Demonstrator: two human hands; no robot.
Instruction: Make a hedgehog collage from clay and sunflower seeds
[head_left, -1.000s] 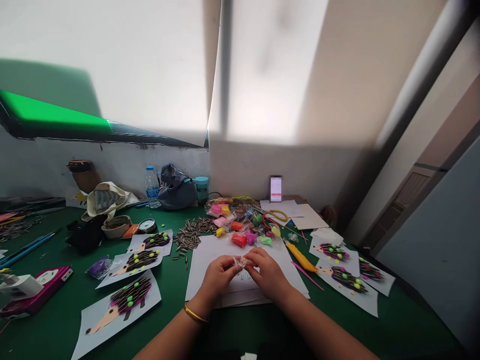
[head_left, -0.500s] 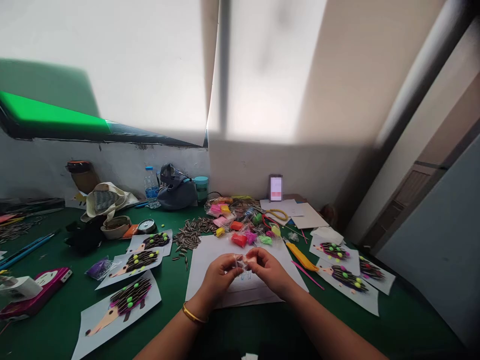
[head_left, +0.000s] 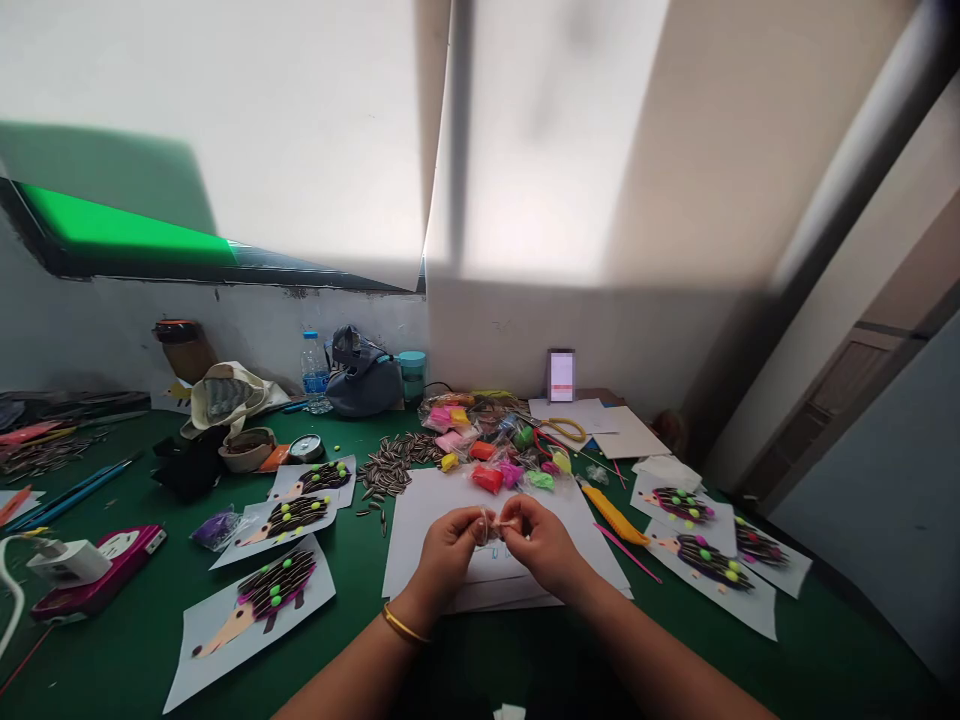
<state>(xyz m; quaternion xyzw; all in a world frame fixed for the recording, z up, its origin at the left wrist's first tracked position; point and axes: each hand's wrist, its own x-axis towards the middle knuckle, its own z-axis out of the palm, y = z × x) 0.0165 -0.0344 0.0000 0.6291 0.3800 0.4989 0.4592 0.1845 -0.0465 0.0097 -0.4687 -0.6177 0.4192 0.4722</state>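
Note:
Over a stack of white paper (head_left: 420, 500), my left hand (head_left: 452, 548) pinches a small clear plastic bag (head_left: 489, 526). My right hand (head_left: 541, 545) is closed right beside it, its fingertips on a bit of pale peach modelling clay (head_left: 508, 524) at the bag's mouth. The fingers partly hide both. Blue handwriting shows on the sheet under the hands. Beyond the paper lie bags of coloured clay, among them a red one (head_left: 487, 479) and a bright green one (head_left: 540, 482). A pile of striped sunflower seeds (head_left: 397, 462) sits to the left.
Hedgehog pictures made with seeds lie at left (head_left: 255, 620) and right (head_left: 712, 575). A yellow utility knife (head_left: 615, 515) and a pink stick (head_left: 628, 553) flank the paper's right side. A phone (head_left: 561, 376) leans on the wall. A magenta power strip (head_left: 101, 575) is at far left.
The whole view has shifted slightly, so things appear farther right. My hands stay together over the paper; the fingertips have changed position a little on the bag and clay.

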